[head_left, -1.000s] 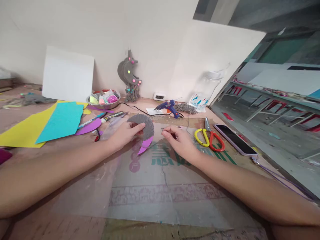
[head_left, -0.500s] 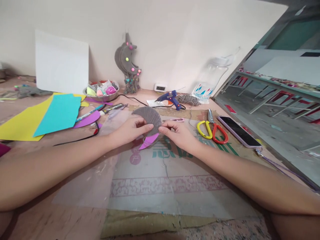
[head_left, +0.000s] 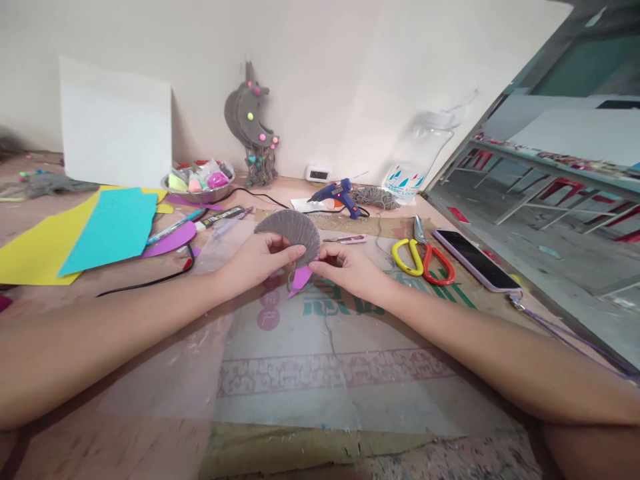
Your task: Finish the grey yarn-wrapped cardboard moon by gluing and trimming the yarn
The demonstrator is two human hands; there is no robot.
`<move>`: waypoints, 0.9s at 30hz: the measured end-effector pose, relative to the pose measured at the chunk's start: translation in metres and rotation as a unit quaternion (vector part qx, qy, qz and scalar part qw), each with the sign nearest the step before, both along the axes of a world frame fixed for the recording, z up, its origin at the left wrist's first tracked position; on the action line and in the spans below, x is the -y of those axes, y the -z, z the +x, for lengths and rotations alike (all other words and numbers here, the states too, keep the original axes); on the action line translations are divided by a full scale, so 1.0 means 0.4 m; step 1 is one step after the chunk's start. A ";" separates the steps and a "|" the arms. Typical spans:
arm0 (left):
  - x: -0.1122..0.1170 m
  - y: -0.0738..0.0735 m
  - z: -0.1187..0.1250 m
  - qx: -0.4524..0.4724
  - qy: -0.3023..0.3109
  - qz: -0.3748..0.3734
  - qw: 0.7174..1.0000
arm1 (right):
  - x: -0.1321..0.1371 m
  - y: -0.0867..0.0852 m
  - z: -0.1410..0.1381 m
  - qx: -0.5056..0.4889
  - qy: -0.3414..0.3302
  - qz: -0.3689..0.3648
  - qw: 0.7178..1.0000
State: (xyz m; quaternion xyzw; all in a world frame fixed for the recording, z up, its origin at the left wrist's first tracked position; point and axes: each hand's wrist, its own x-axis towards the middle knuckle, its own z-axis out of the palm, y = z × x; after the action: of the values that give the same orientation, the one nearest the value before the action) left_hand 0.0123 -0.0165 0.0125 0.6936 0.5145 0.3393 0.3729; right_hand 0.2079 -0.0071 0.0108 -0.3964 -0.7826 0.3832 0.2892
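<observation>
My left hand (head_left: 257, 260) pinches a crescent shape (head_left: 293, 230) wound with grey yarn, its bare purple tip (head_left: 301, 277) pointing down. My right hand (head_left: 347, 269) is closed at the crescent's lower right edge, fingertips meeting those of the left hand, apparently on the yarn strand. Both hands hover just above a printed sack sheet (head_left: 320, 353) spread on the table.
Yellow and red scissors (head_left: 423, 257) and a phone (head_left: 473, 260) lie right of my hands. A blue glue gun (head_left: 340, 195), grey yarn ball (head_left: 375, 197), bowl of coloured bits (head_left: 200, 183), finished moon ornament (head_left: 250, 127), teal and yellow sheets (head_left: 107, 230) and pens (head_left: 195, 223) sit behind and left.
My right hand moved left from the sheet to the crescent and closed on its lower edge. The crescent rose slightly, hiding more of the purple tip. The view tilted up a little.
</observation>
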 end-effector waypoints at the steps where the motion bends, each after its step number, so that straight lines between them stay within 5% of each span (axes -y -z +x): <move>1: 0.001 -0.001 0.001 -0.002 -0.003 0.000 1.000 | 0.001 -0.002 0.000 -0.003 -0.003 -0.012 1.000; 8: 0.007 -0.007 0.002 -0.001 -0.010 -0.009 1.000 | 0.000 -0.004 0.003 -0.014 -0.017 -0.033 0.999; 17: 0.009 -0.015 0.000 0.054 -0.024 -0.026 0.998 | -0.003 -0.007 0.013 -0.027 0.087 -0.011 0.996; 23: 0.007 -0.018 -0.002 0.037 -0.047 -0.015 0.998 | -0.053 0.008 0.054 -0.178 0.205 0.043 0.962; 27: 0.005 -0.023 -0.003 0.028 -0.059 -0.006 0.998 | -0.069 0.015 0.064 -0.229 0.197 0.052 0.952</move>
State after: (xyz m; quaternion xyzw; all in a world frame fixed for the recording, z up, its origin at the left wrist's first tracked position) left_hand 0.0112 -0.0184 0.0216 0.6500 0.5461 0.3767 0.3707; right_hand 0.2335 0.0203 0.0048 -0.4288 -0.6201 0.3580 0.5508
